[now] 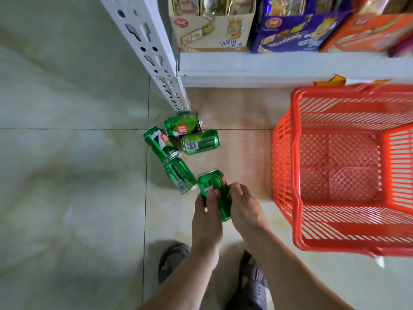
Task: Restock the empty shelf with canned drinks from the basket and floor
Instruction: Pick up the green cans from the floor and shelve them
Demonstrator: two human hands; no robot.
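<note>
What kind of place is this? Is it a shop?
Most likely a small shop: a white shelf holds boxed snacks, a red shopping basket sits on the floor, and green drink cans lie nearby.

Five green cans: four on their sides (183, 125) (160, 143) (200, 142) (180, 174) clustered on floor by shelf post, fifth can (214, 186) held nearby; red basket (288, 162) right of them.

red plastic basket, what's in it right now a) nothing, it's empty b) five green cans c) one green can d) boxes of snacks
a: the red plastic basket shows only its bare mesh bottom, while four green drink cans lie on the tiled floor and a fifth green can is held between both hands.
</note>
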